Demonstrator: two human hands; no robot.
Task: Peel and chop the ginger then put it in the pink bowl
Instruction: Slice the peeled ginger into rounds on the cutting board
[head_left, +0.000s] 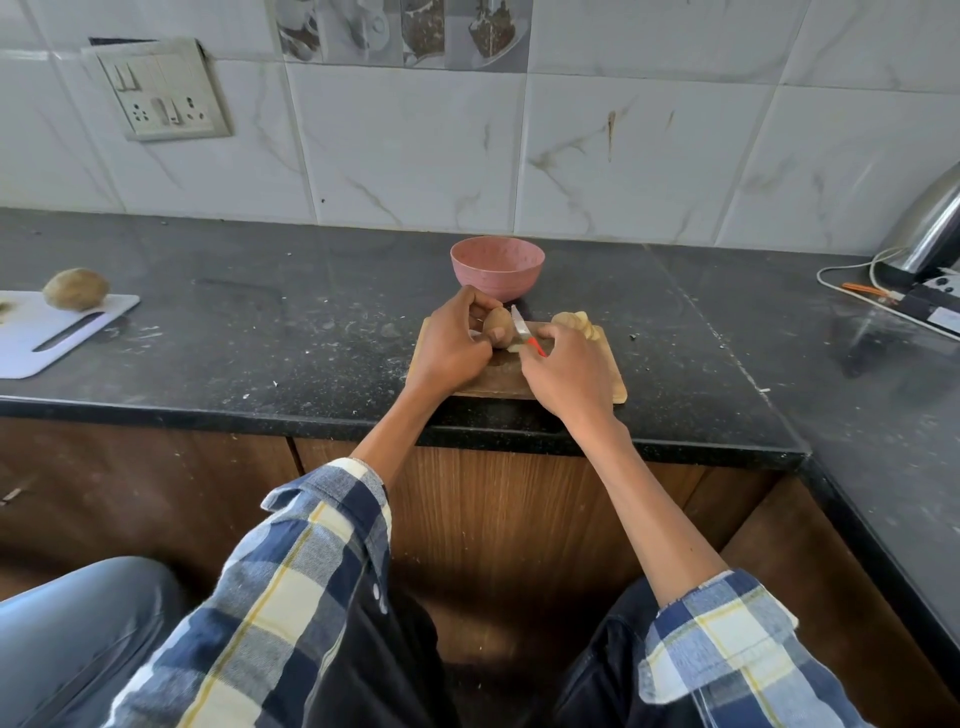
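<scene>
Left hand (451, 347): my fingers curl round ginger piece (497, 327), held over wooden chopping board (608, 364) near its far edge.
Right hand (566, 370): grips red-handled knife (523, 332), blade against ginger.
Peel thin, blade angled away from my thumb.
Second ginger piece (574, 323): board's far right corner.
Pink bowl (497, 266): just beyond board's far edge.

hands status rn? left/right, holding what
Left hand: closed, gripping a ginger piece over the wooden board.
Right hand: closed, holding the red-handled knife, blade against the ginger.
</scene>
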